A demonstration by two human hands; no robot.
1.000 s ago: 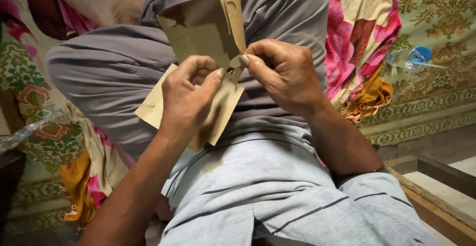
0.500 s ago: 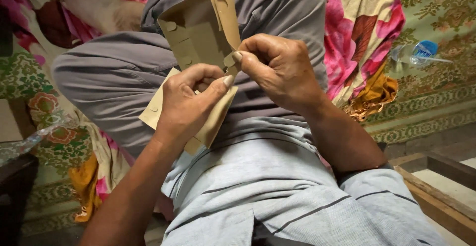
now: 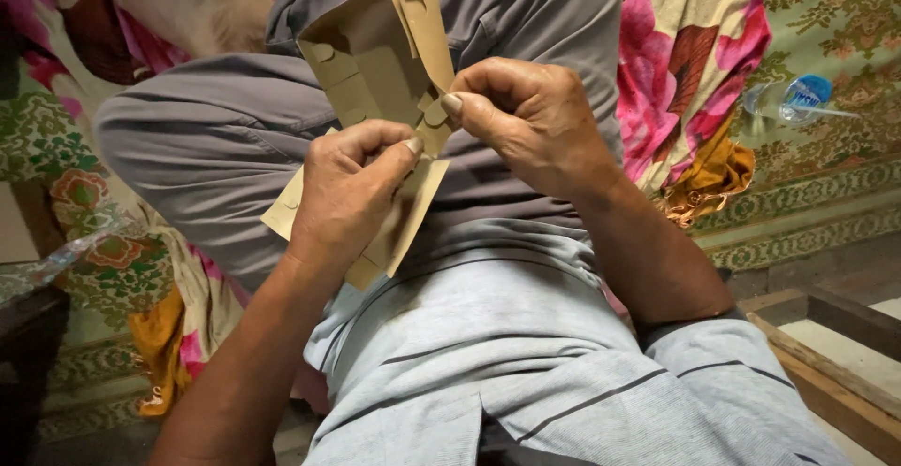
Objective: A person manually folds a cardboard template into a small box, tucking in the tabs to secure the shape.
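I see a half-folded tan cardboard carton (image 3: pixel 375 62), nothing visible inside, held over the lap against grey trousers (image 3: pixel 188 147). My left hand (image 3: pixel 347 194) clamps its lower panel, thumb on top; my right hand (image 3: pixel 526 114) pinches a small tab. The left hand hides the lower panel's middle. A plastic bottle (image 3: pixel 793 98) lies far right, blurred.

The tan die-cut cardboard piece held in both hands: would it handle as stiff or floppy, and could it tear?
The tan die-cut cardboard piece probably handles as light and semi-stiff: its upper panel stands unsupported above the left hand. It likely bends readily along the visible creases. The small tab pinched by the right hand looks thin and may tear if forced.
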